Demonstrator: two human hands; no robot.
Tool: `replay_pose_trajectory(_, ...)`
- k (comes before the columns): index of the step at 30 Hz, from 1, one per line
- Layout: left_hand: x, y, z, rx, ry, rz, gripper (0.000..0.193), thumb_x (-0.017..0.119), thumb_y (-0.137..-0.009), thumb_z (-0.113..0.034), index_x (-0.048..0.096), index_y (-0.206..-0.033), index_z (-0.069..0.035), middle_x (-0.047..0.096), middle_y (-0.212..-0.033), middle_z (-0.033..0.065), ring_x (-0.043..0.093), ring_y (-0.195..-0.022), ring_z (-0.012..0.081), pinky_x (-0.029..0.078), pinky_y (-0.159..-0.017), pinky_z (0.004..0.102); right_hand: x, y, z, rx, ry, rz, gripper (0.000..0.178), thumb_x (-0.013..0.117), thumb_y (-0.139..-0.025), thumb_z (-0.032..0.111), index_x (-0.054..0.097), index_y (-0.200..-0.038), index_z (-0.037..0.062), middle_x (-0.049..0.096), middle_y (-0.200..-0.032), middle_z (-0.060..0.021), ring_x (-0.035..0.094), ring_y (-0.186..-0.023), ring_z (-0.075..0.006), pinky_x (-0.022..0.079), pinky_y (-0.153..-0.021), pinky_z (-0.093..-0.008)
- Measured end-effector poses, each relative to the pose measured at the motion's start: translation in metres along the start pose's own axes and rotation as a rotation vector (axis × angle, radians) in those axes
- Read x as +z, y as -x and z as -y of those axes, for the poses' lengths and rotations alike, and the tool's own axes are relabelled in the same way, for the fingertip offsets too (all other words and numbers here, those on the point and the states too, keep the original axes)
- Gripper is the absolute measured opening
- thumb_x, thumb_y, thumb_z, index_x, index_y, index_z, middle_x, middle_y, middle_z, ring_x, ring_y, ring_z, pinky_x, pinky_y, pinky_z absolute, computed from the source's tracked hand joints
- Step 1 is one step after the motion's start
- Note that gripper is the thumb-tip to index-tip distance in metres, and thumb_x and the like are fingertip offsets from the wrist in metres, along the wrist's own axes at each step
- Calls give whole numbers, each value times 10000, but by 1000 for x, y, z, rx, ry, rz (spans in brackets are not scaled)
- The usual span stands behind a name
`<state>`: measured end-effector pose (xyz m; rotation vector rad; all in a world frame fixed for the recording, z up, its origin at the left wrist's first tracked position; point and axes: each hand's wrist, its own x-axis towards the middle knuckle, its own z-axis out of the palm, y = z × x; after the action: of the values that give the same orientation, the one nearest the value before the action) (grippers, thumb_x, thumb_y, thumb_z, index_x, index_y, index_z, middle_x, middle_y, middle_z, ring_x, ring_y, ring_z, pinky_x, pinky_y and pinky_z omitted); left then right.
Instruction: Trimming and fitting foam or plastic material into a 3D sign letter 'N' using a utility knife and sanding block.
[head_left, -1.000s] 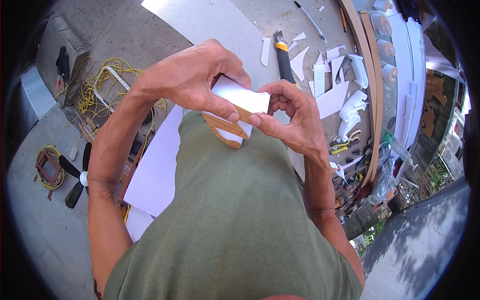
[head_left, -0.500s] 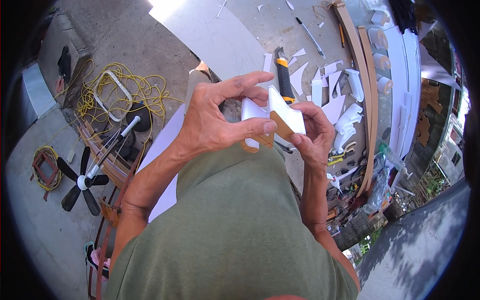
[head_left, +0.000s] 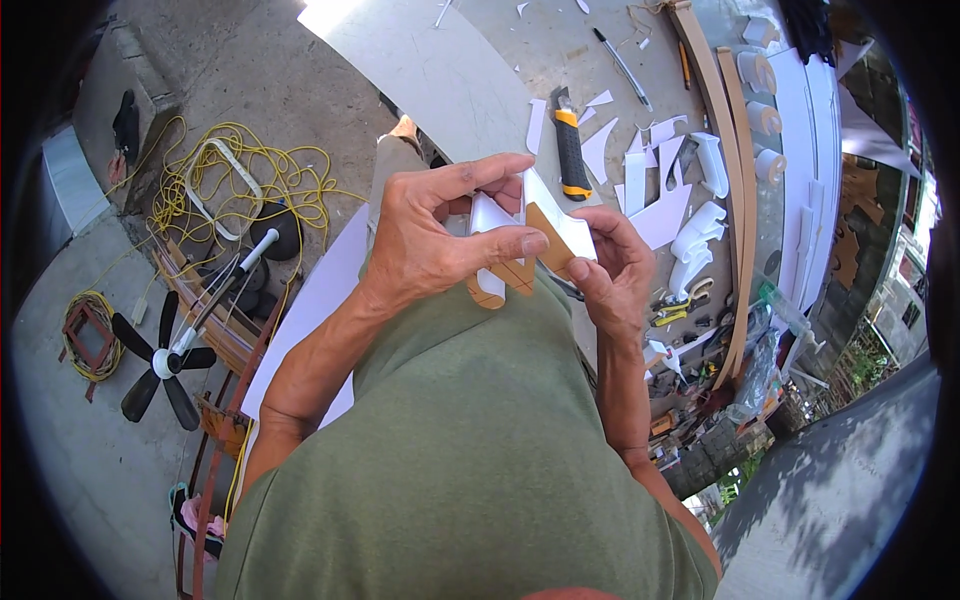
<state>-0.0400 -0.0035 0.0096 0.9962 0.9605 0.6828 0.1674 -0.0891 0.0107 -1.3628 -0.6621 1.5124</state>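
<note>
In front of my chest, both hands hold a small angular piece with a tan face point(head_left: 555, 232) and white sides. Pencil-like lines cross the tan face near its rounded lower end. My left hand point(head_left: 415, 235) pinches it between thumb and fingers, the thumb lying across the front. At the piece's right end, the thumb and fingers of my right hand point(head_left: 620, 268) grip its edge. My fingers cover part of the piece. Just beyond it lies a black and yellow utility knife point(head_left: 569, 150) on the worktable point(head_left: 555, 50).
White offcuts point(head_left: 598, 150) and a pen point(head_left: 622, 68) lie around the knife. Similar white shaped pieces point(head_left: 697, 235) sit at right, beside long brown strips point(head_left: 735, 150) and white round containers point(head_left: 757, 75). Left, on the floor, are a tangled yellow cord point(head_left: 300, 165) and a black-bladed fan point(head_left: 165, 362).
Both hands have shifted slightly left with the piece, and its tan face has turned more into view. More of the utility knife's handle now shows beyond them.
</note>
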Motion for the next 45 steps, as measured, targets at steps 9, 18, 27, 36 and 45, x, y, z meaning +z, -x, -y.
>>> replay_pose_trajectory(9,-4,7,9,-31,48,-31,552,871,-743,-88,664,-1245,14,725,-1015,131,684,-890,136,564,-779,250,8,3,-2,57,22,-11,454,821,-806,107,605,-1174,-49,654,-1060,-92,637,-990,-152,527,-884,-284)
replay_pose_trajectory(18,-5,9,18,-103,86,-73,539,876,-736,-70,668,-1223,32,716,-1039,148,678,-964,160,559,-834,272,10,4,-6,94,22,5,431,815,-821,120,612,-1164,-43,652,-977,-65,630,-904,-115,539,-807,-269)
replay_pose_trajectory(27,-4,8,16,-50,41,-85,542,876,-732,-62,661,-1217,52,712,-1072,183,685,-997,186,553,-893,295,8,3,-5,74,65,5,452,835,-809,178,624,-1148,-33,649,-949,-62,635,-860,-115,546,-781,-268)
replay_pose_trajectory(36,-7,1,16,-107,49,-77,550,826,-778,-129,623,-1247,74,720,-1063,199,707,-968,204,550,-892,314,15,-3,-6,107,70,-28,427,830,-815,181,627,-1125,-31,657,-941,-71,641,-826,-115,548,-728,-251)
replay_pose_trajectory(45,-23,-16,32,-297,10,-114,544,799,-796,-254,642,-1199,76,717,-985,144,680,-901,166,514,-850,284,15,-42,-38,227,-30,-17,397,822,-820,216,637,-1051,-49,678,-866,-90,607,-692,-89,489,-595,-222)
